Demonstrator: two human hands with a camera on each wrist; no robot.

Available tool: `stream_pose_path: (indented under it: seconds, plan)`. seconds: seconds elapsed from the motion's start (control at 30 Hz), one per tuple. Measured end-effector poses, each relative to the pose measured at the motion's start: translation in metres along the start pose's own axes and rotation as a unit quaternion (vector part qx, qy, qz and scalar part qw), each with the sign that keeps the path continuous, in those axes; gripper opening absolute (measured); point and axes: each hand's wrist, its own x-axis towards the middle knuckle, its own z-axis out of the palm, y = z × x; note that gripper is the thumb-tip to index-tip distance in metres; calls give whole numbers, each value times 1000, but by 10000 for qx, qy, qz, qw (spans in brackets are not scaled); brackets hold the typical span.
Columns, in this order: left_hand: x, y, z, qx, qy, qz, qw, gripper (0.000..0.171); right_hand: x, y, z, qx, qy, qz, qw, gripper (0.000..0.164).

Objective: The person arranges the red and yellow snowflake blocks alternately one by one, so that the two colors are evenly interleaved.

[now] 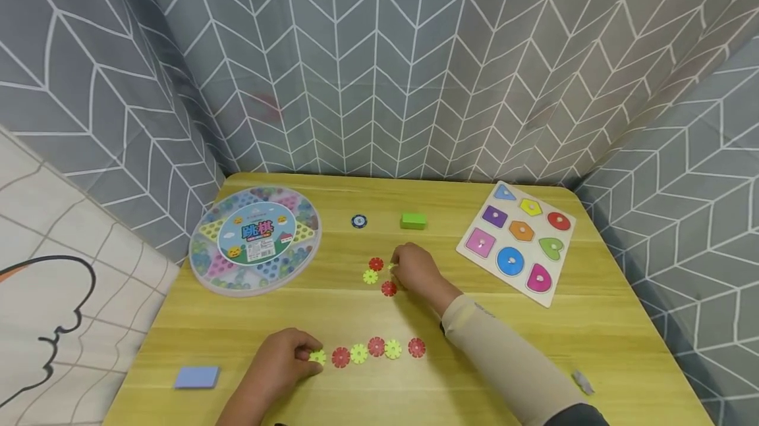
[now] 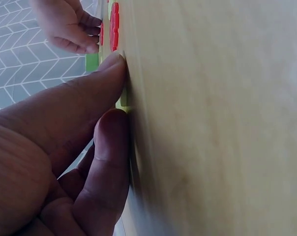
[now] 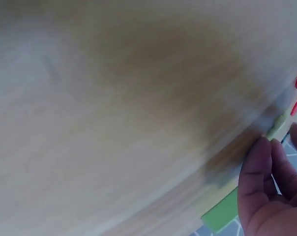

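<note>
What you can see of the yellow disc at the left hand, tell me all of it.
The yellow disc is a small, flat, greenish-yellow round with a notched rim; it looks like plastic. It lies flat, low against the wood-grained table, at the left end of the near row in the head view. The left hand pinches it with its fingers, hiding part of it. A narrow gap separates it from the neighbouring red disc.

Notched discs [image 1: 358, 353] alternate yellow-green and red along the row, the block [image 1: 413, 220] is green, and the curtain [image 1: 332, 70] is grey (white chevron-type lines).
</note>
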Motion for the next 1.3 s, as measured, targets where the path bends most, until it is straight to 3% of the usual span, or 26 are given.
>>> stream_pose_path:
  seconds: [0.1, 0.23, 0.37, 0.5, 0.6, 0.73, 0.83, 0.93, 1.0, 1.1, 1.3]
  plan:
    - [-1, 1, 0, -27, -8, -2, 10000, 26, 0, 3, -1, -121, 19, 24, 9999, 13]
    - [-1, 0, 0, -24, -36, -29, 10000, 26, -1, 7, -3, -178, -258, -40, 9995, 14]
    - [-2, 0, 0, 11, -33, -75, 10000, 26, -1, 15, -8, 42, -580, 63, 9983, 20]
    - [1, 0, -1, 21, 34, -80, 10000, 26, -11, 32, -16, 561, -608, 105, 9965, 21]
    - [2, 0, 0, 0, 50, -82, 10000, 26, -35, 48, -21, 1073, -532, -141, 9927, 17]
    - [1, -1, 2, -18, -17, -110, 9999, 26, -86, 62, -18, 1497, -785, -504, 9843, 20]
    - [1, -2, 2, -23, -27, -70, 10000, 27, -121, 64, -12, 1328, -916, -785, 9838, 20]
    - [1, -2, 2, -24, -12, -47, 10000, 26, -139, 62, -6, 961, -746, -1127, 9862, 20]
    - [2, -2, 1, -45, -16, -40, 10000, 26, -142, 61, -6, 744, -558, -1256, 9877, 21]
    - [3, -2, 1, -77, -38, -7, 10000, 26, -137, 59, -11, 641, -399, -1128, 9907, 20]
    - [2, -1, 1, -99, -17, -3, 9999, 27, -95, 35, -14, 893, -98, -652, 9938, 23]
